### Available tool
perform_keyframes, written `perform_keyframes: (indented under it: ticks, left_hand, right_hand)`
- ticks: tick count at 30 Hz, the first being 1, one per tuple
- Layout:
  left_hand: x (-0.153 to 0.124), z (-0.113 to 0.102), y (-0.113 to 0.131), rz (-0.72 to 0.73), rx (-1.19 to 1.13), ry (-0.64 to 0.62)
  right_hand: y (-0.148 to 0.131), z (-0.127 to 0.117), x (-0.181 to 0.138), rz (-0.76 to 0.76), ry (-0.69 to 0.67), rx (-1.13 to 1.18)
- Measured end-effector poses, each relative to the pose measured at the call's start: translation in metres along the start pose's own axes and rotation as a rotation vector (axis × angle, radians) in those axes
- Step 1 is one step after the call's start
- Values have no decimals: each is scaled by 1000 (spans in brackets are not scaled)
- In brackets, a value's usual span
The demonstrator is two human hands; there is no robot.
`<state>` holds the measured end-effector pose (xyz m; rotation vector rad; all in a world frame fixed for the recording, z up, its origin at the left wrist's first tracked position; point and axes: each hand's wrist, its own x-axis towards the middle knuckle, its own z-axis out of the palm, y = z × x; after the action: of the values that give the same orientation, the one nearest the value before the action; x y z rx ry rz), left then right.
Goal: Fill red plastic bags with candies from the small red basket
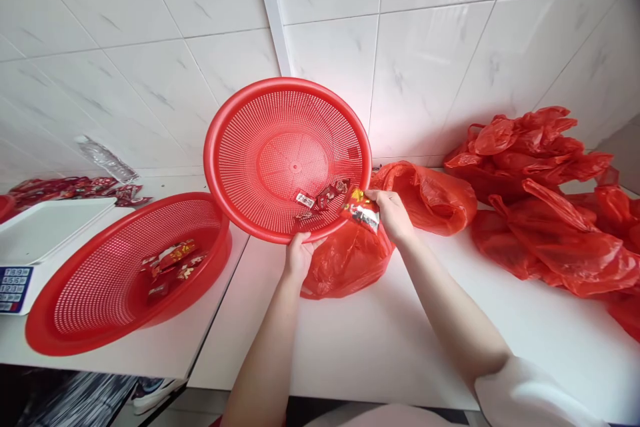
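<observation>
packet [364, 212] in right hand [393, 212], basket [285, 154] in left hand [299, 256]

A round red basket [295, 154], pierced with small holes, is held steeply tilted, its inside exposed. A few small packets [305, 198], mostly dark red, are gathered along its lower right wall. A larger packet [363, 211], red, yellow and white, is held at the rim there. Below, a crumpled red bag [347, 267] is partly hidden.
</observation>
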<state>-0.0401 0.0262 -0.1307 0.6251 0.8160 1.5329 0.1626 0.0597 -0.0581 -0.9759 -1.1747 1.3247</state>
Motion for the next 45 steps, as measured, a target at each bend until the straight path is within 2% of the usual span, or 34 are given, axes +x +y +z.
perform_keyframes:
  ticks: [3,5,6,8,11,13,17,19,22,27,31,36,39,42,45]
  left_hand:
    - [1,-1,3,35,-9,-14]
    - [2,-2,4,52,-1,-2]
    - [2,-2,5,56,4,6]
    - [3,-4,4,56,11,16]
    - [3,-5,3,65,5,17]
    - [3,-4,2,63,-2,15]
    - [-2,4,0,34,26,6]
    - [-7,10,-3,1,56,-26]
    - [-13,16,-11,-27,74,-63]
    - [-13,11,-20,-38,142,-60]
    - [-11,7,-18,-15,145,-56]
    - [-15,15,-22,-39,109,-73]
    - [-18,18,-28,-33,92,-85]
    - [-18,19,-27,-10,90,-75]
    - [-17,17,-19,3,83,-55]
  right_hand:
    - [1,-11,-1,84,-416,-331]
    - [8,-11,-1,77,-587,-570]
    - [12,-9,-1,68,-620,-669]
    - [20,-2,-1,26,-561,-878]
    - [24,7,-1,-50,-290,-1151]
    - [20,9,-2,-101,-135,-1239]
    - [11,9,-8,-331,-25,-1168]
    - [14,12,-10,-460,-75,-1082]
    - [29,21,-10,-591,-250,-1057]
    - [50,29,-7,-526,-449,-1085]
    - [45,25,-7,-542,-494,-1057]
    - [46,28,-7,-606,-347,-1116]
    - [53,31,-6,-605,-355,-1107]
    - [56,31,-3,-585,-359,-969]
    - [52,31,1,-498,-194,-647]
